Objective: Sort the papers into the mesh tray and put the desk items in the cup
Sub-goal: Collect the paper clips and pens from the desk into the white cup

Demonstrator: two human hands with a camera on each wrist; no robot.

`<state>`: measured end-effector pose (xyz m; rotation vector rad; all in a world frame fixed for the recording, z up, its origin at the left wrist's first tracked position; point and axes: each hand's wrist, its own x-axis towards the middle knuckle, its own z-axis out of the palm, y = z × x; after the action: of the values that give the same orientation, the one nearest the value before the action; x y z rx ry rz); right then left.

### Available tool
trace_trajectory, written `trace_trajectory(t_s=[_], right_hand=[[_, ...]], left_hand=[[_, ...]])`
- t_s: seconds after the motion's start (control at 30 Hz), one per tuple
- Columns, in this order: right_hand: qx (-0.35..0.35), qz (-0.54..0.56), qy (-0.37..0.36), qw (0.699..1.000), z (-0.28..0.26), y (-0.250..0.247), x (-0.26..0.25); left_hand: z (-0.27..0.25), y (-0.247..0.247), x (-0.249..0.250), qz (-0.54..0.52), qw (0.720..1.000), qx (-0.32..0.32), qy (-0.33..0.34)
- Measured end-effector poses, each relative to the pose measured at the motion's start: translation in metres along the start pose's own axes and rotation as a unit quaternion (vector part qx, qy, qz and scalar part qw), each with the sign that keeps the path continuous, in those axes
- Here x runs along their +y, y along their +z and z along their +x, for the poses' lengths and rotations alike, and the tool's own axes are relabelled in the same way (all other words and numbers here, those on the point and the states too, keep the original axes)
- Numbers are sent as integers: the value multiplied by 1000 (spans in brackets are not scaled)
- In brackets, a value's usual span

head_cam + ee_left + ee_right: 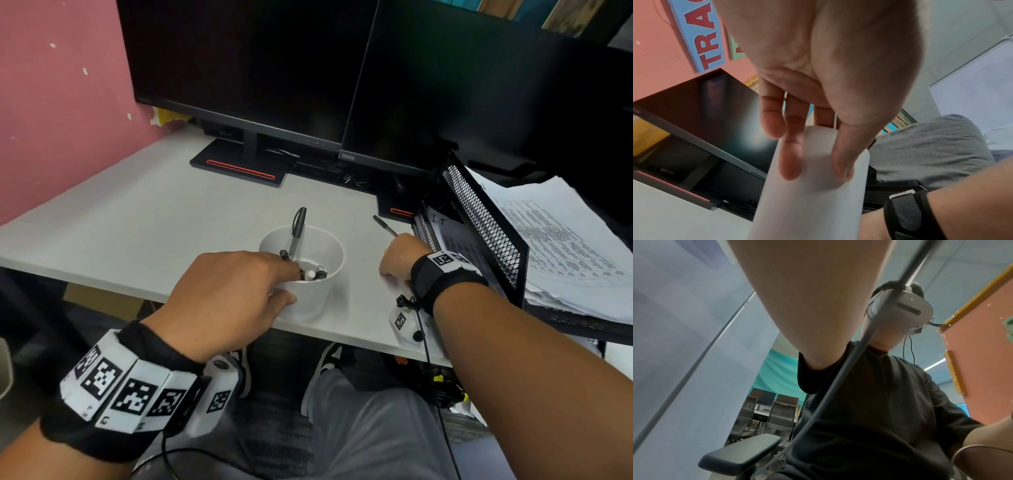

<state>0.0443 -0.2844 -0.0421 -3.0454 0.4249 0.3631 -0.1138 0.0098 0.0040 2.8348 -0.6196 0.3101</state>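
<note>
A white cup (308,298) stands near the desk's front edge. A black pen (297,233) leans upright in it, and black binder clips (318,274) lie at its bottom. My left hand (286,284) grips the cup, thumb on the near wall and fingers over the rim. The left wrist view shows that hand (818,170) wrapped round the cup's wall (807,211). Right of the cup, my right hand (399,255) rests curled on the desk, holding a second black pen (384,225) that sticks out to the far left. The black mesh tray (486,219) holds printed papers (565,246).
Two dark monitors (246,68) stand at the back, with their bases (239,164) on the white desk (137,222). A pink wall (51,102) closes the left side. A loose sheet (455,236) sits beside the tray's lower left. The right wrist view shows only my forearm and body.
</note>
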Motion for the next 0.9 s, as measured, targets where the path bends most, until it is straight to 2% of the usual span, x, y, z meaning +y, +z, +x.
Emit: trace_trajectory(t_s=[0.1, 0.3, 0.47, 0.53, 0.6, 0.67, 0.73, 0.77, 0.8, 0.83, 0.9], right_hand=[[9, 7, -21, 1000, -1, 1, -2], [-42, 103, -44, 993, -6, -3, 2], [-63, 40, -60, 995, -14, 1, -5], [-78, 143, -47, 986, -18, -5, -5], [-46, 328, -60, 942, -28, -21, -8], [-16, 508, -100, 855, -49, -46, -21], [-23, 597, -178, 782, -72, -72, -41], [-33, 601, -217, 769, -82, -81, -51], [-43, 583, -252, 771, -91, -87, -59], [-45, 544, -283, 789, -99, -91, -66], [-36, 413, -331, 848, -113, -94, -77]], left_hand=[[-1, 1, 2, -5, 1000, 3, 4], [-3, 0, 2, -10, 1000, 14, 3], [-3, 0, 3, -7, 1000, 14, 6], [-3, 0, 4, -11, 1000, 16, 6], [-3, 1, 4, -11, 1000, 17, 7], [-2, 3, 4, -4, 1000, 13, 9], [0, 4, 5, 2, 1000, 8, 10], [1, 4, 7, 2, 1000, 6, 10], [2, 5, 8, 1, 1000, 4, 10], [2, 5, 10, 0, 1000, 3, 11], [2, 3, 12, -3, 1000, 4, 12]])
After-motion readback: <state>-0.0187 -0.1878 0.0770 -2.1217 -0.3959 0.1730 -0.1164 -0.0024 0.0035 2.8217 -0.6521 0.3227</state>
